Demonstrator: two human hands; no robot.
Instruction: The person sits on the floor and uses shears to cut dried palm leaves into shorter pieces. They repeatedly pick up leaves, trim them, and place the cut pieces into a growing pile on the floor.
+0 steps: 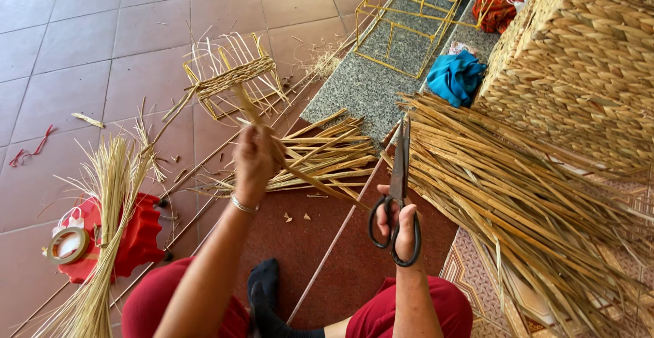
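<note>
Head view looks down on a red tiled floor (pixel 82 45) where a person sits with legs in red trousers. Largest of all is a woven straw basket (pixel 586 59) at the upper right, its plaited wall filling that corner. Below it a broad heap of flat dried reeds (pixel 518 202) spreads from the middle to the lower right edge. A grey speckled slab (pixel 381 83) lies at top centre, with a yellow wire frame (pixel 415 11) standing on it and a blue cloth (pixel 455 76) just beside the basket. Left of the slab sits a smaller wire frame partly woven with straw (pixel 235 76). A smaller pile of reed strips (pixel 327 157) lies on the floor between the two hands. At the lower left a bundle of thin pale straw (pixel 102 243) crosses a red plastic stool (pixel 136 232), and a roll of tape (pixel 67 244) rests on the stool's left side. The left hand (pixel 254 161) — a bangle at its wrist — is closed around a reed strip (pixel 300 171) that runs up to the part-woven frame and slants down towards the scissors. The right hand (pixel 398 226) has fingers through the loops of black scissors (pixel 397 188), gripping them — blades upright and together, just beside the reed heap.
</note>
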